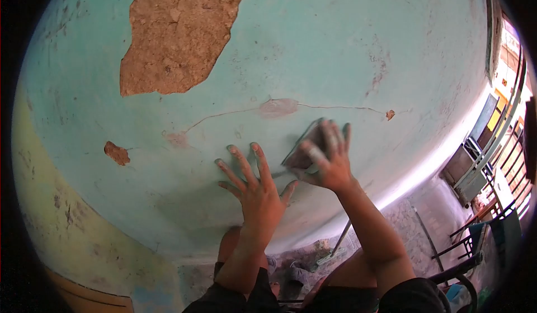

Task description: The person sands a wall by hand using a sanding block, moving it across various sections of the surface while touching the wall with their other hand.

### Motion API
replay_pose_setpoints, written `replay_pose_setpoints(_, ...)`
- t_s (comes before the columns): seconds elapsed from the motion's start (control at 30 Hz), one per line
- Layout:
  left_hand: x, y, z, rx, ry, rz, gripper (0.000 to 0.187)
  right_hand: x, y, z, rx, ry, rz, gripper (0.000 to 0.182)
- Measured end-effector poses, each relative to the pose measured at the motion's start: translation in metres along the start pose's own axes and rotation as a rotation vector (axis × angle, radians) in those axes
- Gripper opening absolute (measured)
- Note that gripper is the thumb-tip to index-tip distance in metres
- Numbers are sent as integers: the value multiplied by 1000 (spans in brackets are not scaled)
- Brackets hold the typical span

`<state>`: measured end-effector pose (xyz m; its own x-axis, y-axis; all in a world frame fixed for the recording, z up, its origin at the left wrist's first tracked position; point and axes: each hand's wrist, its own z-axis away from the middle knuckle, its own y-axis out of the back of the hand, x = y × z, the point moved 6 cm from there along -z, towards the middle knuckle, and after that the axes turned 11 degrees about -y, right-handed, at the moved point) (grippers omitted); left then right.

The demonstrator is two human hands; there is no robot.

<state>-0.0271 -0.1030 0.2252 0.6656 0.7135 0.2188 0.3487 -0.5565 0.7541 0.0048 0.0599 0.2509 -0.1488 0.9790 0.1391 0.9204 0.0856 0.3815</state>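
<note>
Across the pale green wall (313,50), the right hand (334,170), right of centre, pins a dark sheet (314,137) under half-spread fingers while the left hand (259,196), empty, splays at lower centre, and hard pressure near the thin crack (330,107) above could flake its edges.

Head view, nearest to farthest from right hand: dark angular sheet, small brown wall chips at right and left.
1. Dark angular sheet, under the right hand.
2. Right brown chip, up and right.
3. Left brown chip, beyond the left hand.
</note>
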Motion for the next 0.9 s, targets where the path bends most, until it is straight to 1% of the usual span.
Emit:
replay_pose_setpoints(0.1,-2,1,1,27,-9,-8,120,13,1,-7,9,1,-11,93)
replay_pose_setpoints(0.17,-1,3,1,44,-12,29,121,29,14,-17,192,-159,-63,93)
replay_pose_setpoints(0.23,-2,0,1,38,-8,9,121,23,14,-14,174,-217,-67,91)
replay_pose_setpoints(0.33,0,-2,0,40,-7,-26,120,-1,-4,-5,72,37,-27,91)
replay_pose_setpoints(0.37,-2,-2,0,42,1,-39,120,3,-3,-7,73,27,-32,91)
replay_pose_setpoints(0.43,-2,-2,1,40,-6,-34,120,20,6,-17,102,-67,-35,92)
replay_pose_setpoints(0.47,-2,-1,1,47,-10,-18,120,27,13,-24,163,-175,-52,94)
replay_pose_setpoints(0.57,-2,-1,0,29,6,-11,119,22,13,-21,186,-192,-78,96)
replay_pose_setpoints(0.63,1,-1,0,53,-2,-25,116,0,2,-14,83,-4,-45,94)
replay_pose_setpoints(0.7,1,1,1,71,-11,-45,114,4,0,-18,45,53,-41,92)
replay_pose_setpoints(0.8,1,2,1,100,-42,-14,114,34,24,-38,211,-150,-70,92)
replay_pose_setpoints(0.83,-1,0,2,100,-26,-35,116,34,26,-38,207,-144,-50,92)
replay_pose_setpoints(0.9,1,-4,1,105,-16,-39,118,31,22,-33,165,-203,-75,91)
